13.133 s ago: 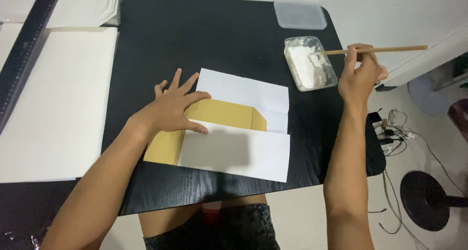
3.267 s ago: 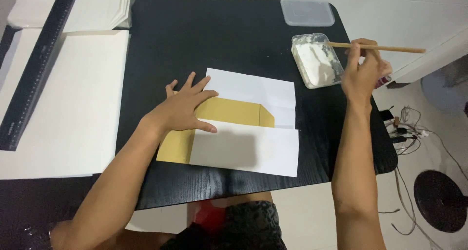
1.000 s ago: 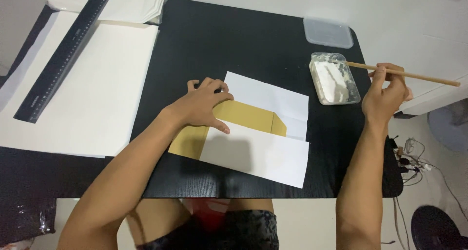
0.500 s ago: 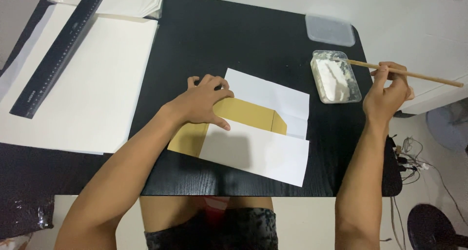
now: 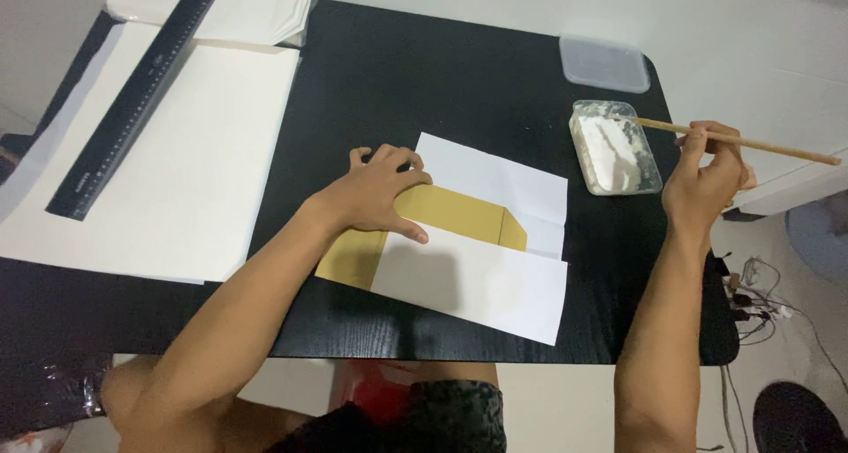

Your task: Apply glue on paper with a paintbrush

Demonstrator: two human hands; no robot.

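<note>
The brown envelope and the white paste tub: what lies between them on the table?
In the head view, white paper edges the brown envelope; then bare black table reaches the paste tub.

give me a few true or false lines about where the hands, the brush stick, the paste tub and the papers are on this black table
1. The left hand presses on the brown paper piece. True.
2. The right hand holds a pair of scissors. False: it holds a thin wooden stick.
3. The stick's tip rests at the rim of the clear tub of white paste. True.
4. The tub's clear lid is snapped onto the tub. False: it lies apart, farther back on the black table.
5. The black ruler lies across the brown piece. False: it lies on the large white sheets at the left.
</note>
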